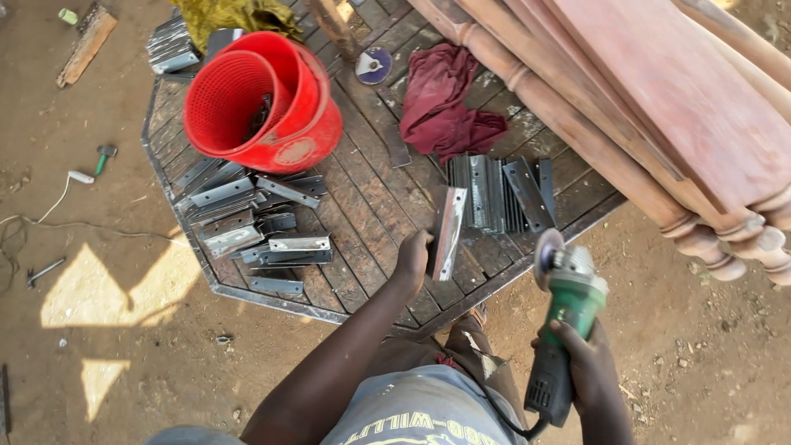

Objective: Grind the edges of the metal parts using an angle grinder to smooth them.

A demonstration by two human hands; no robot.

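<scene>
A short grey steel angle bracket stands tilted on the near edge of the slatted wooden worktable — the left hand has its fingers clamped on it. To its right, the right hand is wrapped tight round a green angle grinder — disc up, clear of the bracket.

Both arms are bare all the way up, no sleeves, gloves or watch on the left hand or right hand. Just below the dark slatted wooden table you get the chest of a faded grey-blue cotton shirt with curved yellow lettering, plus brownish trousers at the table edge.
</scene>
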